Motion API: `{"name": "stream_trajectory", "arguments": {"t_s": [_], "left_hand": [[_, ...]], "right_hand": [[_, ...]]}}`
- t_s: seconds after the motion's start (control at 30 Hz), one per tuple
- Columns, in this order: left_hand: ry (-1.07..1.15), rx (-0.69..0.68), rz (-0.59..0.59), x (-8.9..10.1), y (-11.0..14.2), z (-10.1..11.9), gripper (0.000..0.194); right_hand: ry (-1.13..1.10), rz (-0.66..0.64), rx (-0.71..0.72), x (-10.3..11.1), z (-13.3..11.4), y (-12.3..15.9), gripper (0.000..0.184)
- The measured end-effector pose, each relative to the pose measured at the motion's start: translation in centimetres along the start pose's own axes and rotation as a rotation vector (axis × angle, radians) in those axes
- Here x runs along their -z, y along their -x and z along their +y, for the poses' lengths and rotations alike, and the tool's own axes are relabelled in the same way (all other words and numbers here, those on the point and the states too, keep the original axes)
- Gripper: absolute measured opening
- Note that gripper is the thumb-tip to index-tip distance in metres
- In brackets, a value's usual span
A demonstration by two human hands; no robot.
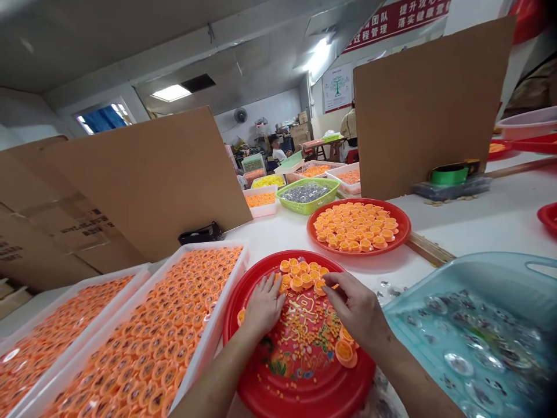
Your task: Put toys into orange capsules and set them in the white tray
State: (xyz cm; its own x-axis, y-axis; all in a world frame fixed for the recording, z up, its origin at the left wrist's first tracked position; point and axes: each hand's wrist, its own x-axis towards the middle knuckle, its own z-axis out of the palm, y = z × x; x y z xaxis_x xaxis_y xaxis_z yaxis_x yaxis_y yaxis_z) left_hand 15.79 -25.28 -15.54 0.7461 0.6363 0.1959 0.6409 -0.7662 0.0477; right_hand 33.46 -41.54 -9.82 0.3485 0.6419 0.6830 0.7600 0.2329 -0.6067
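A red round tray (304,400) with a gold and floral print lies in front of me. Toward its far side sits a cluster of small orange cup-shaped pieces (306,280); tiny yellow-orange bits (296,334) are scattered over its middle. My left hand (264,306) rests over the tray's left part, fingers stretched out beside the cluster. At the cluster's right edge, the thumb and index finger of my right hand (359,307) pinch an orange cup-shaped piece (319,287). More orange pieces (345,352) lie below that hand, near the tray's right rim.
White trays (217,310) packed with orange pieces stand at left. Behind is a second red tray (402,232) of orange cups. A blue basket (413,290) holds clear domed parts at right. Cardboard panels (183,174) border the table; people sit farther back.
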Motion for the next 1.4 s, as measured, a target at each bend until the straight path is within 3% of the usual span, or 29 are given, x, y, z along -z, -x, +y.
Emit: {"name": "stream_trajectory", "arguments": {"t_s": [0.4, 0.77, 0.9, 1.0, 1.17, 1.4], "left_hand": [[0.1, 0.245, -0.074, 2.6, 5.3, 6.9, 0.06], [0.238, 0.246, -0.116, 3.2, 8.9, 10.1, 0.056], [0.333, 0.173, -0.05, 4.1, 8.9, 8.9, 0.052], [0.25, 0.251, 0.027, 4.8, 8.6, 6.1, 0.049], [0.126, 0.347, -0.039, 4.9, 9.3, 2.1, 0.044], [0.141, 0.293, -0.071, 4.1, 11.0, 3.5, 0.035]], "right_hand": [[-0.002, -0.04, -0.016, -0.2, -0.2, 0.0, 0.012], [0.003, -0.037, -0.025, -0.1, -0.3, -0.1, 0.013], [0.011, -0.016, -0.027, 0.2, -0.2, -0.2, 0.014], [0.018, 0.021, -0.039, 0.6, 0.0, -0.5, 0.013], [0.0, 0.065, -0.07, 1.1, 0.0, -0.7, 0.014], [-0.039, 0.079, -0.111, 1.5, -0.7, -0.9, 0.016]]}}
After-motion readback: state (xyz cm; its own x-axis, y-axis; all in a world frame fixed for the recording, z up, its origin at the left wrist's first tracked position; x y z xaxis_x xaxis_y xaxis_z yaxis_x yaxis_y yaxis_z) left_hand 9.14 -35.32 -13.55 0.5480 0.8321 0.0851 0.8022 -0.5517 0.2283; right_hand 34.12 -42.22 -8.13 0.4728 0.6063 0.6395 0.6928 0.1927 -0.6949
